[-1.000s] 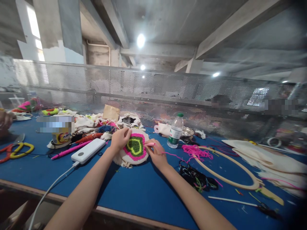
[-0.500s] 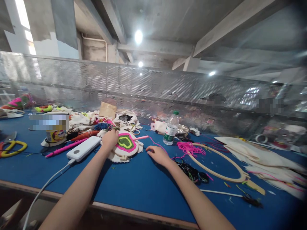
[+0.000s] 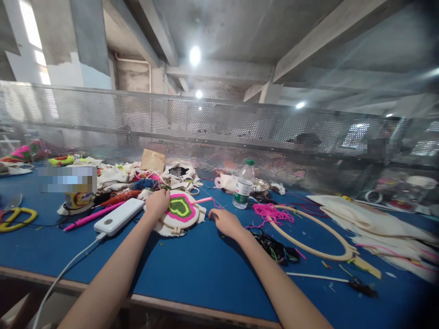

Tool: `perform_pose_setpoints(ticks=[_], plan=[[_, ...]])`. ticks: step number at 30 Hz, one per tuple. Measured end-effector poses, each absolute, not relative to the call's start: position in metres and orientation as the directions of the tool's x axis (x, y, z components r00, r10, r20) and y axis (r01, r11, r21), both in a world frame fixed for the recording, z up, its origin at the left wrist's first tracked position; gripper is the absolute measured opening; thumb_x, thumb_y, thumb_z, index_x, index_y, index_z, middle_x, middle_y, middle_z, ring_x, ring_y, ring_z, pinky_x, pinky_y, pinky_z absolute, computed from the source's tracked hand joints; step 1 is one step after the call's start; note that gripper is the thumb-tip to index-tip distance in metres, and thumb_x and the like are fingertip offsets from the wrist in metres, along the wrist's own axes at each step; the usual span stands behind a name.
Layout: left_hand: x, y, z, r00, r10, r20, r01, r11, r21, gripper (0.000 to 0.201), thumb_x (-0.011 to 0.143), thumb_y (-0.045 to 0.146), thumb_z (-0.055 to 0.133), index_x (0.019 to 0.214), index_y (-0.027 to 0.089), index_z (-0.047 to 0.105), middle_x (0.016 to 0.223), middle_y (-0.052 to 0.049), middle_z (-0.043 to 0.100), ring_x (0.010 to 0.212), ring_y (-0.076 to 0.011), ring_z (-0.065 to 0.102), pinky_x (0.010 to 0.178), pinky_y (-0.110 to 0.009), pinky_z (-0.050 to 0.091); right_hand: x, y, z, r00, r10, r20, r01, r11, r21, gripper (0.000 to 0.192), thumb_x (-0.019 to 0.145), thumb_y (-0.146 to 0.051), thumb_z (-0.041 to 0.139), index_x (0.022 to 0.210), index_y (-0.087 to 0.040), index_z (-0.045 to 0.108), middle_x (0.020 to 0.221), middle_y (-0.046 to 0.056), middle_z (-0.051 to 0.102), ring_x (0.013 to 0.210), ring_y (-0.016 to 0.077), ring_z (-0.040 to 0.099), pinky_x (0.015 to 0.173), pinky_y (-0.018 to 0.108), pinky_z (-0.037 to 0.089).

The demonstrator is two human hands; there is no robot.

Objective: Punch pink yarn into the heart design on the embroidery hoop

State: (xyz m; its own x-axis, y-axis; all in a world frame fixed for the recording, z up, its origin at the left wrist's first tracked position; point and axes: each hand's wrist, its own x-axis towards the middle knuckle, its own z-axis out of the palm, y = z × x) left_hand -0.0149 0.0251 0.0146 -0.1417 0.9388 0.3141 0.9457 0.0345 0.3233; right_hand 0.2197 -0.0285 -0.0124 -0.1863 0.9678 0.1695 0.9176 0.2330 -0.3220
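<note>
A small round embroidery hoop [image 3: 180, 211] with a pink and green tufted heart lies flat on the blue table [image 3: 192, 265]. My left hand [image 3: 157, 202] rests on its left rim and grips it. A pink punch needle [image 3: 202, 200] lies at the hoop's right edge, its pink yarn trailing right. My right hand [image 3: 222, 220] lies on the table just right of the hoop, fingers loosely spread, holding nothing, a short way below the needle.
A white power bank [image 3: 119, 216] with its cable lies left of the hoop, beside a pink tool [image 3: 89, 216]. Fabric scraps pile up behind. A water bottle [image 3: 243, 184], pink yarn [image 3: 271, 212], a large wooden hoop [image 3: 315, 237] and dark threads [image 3: 277, 249] sit to the right. Yellow scissors [image 3: 15, 218] lie far left.
My right hand has let go of the pink punch needle and dropped onto the table. The hoop has gone from tilted up to lying flat under my left hand.
</note>
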Motion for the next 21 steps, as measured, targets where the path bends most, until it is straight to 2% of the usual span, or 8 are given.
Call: perform_pose_setpoints(ticks=[3,8,10,14,16,19,21], plan=[[-0.0141,0.024,0.0156,-0.134,0.939,0.318,0.948,0.028,0.317,0.046,0.081,0.04,0.024,0.084,0.015,0.062,0.09,-0.015,0.063,0.084,-0.03,0.059,0.065,-0.036,0.042,0.221,-0.0282,-0.0112,-0.119,0.981,0.154,0.946,0.159,-0.282,0.03,0.072,-0.011,0.04,0.082,-0.025,0.063,0.087,0.003,0.065,0.078,0.0173,0.058,0.059,0.024,0.034],[-0.0136,0.0243,0.015,-0.126,0.939,0.321,0.95,0.021,0.311,0.045,0.082,0.04,0.024,0.084,0.015,0.062,0.09,-0.014,0.064,0.085,-0.029,0.059,0.066,-0.035,0.042,0.2206,-0.0272,-0.0123,-0.268,0.952,0.146,0.882,0.304,-0.36,0.03,0.07,-0.011,0.038,0.076,-0.024,0.064,0.079,0.0,0.065,0.073,0.0145,0.057,0.059,0.022,0.034],[-0.0135,0.0244,0.0145,-0.125,0.936,0.329,0.95,0.018,0.311,0.045,0.082,0.04,0.024,0.084,0.015,0.062,0.09,-0.014,0.064,0.084,-0.0288,0.059,0.066,-0.035,0.043,0.2192,-0.027,-0.0127,-0.284,0.95,0.131,0.876,0.313,-0.366,0.029,0.069,-0.011,0.039,0.072,-0.024,0.064,0.077,0.0,0.065,0.073,0.0144,0.057,0.058,0.022,0.033],[-0.013,0.024,0.0146,-0.114,0.927,0.358,0.953,0.0,0.303,0.046,0.081,0.04,0.024,0.082,0.016,0.062,0.088,-0.013,0.064,0.083,-0.0286,0.059,0.066,-0.036,0.043,0.2203,-0.0277,-0.0116,-0.192,0.965,0.178,0.918,0.241,-0.314,0.031,0.069,-0.011,0.038,0.077,-0.025,0.065,0.083,0.001,0.066,0.075,0.0164,0.056,0.057,0.023,0.032],[-0.0127,0.0235,0.015,-0.114,0.928,0.356,0.954,0.002,0.3,0.045,0.081,0.04,0.024,0.082,0.016,0.062,0.088,-0.013,0.064,0.083,-0.0287,0.059,0.066,-0.036,0.043,0.2219,-0.0283,-0.0111,-0.184,0.97,0.161,0.924,0.226,-0.307,0.03,0.067,-0.01,0.039,0.072,-0.024,0.065,0.082,0.001,0.065,0.074,0.0165,0.056,0.057,0.023,0.031],[-0.0124,0.0227,0.0152,-0.111,0.931,0.347,0.955,0.003,0.297,0.046,0.082,0.039,0.023,0.082,0.015,0.062,0.089,-0.014,0.064,0.084,-0.029,0.059,0.066,-0.037,0.043,0.2227,-0.0292,-0.0121,-0.288,0.949,0.128,0.869,0.316,-0.382,0.03,0.068,-0.009,0.038,0.072,-0.023,0.064,0.076,0.0,0.064,0.069,0.0136,0.055,0.056,0.022,0.031],[-0.0124,0.0224,0.0152,-0.107,0.932,0.347,0.955,0.0,0.296,0.046,0.082,0.04,0.023,0.083,0.014,0.062,0.09,-0.014,0.064,0.083,-0.0293,0.059,0.066,-0.037,0.043,0.2223,-0.0299,-0.0132,-0.288,0.948,0.136,0.863,0.318,-0.393,0.03,0.071,-0.011,0.036,0.076,-0.023,0.064,0.074,0.0,0.063,0.067,0.0128,0.054,0.056,0.021,0.031]])
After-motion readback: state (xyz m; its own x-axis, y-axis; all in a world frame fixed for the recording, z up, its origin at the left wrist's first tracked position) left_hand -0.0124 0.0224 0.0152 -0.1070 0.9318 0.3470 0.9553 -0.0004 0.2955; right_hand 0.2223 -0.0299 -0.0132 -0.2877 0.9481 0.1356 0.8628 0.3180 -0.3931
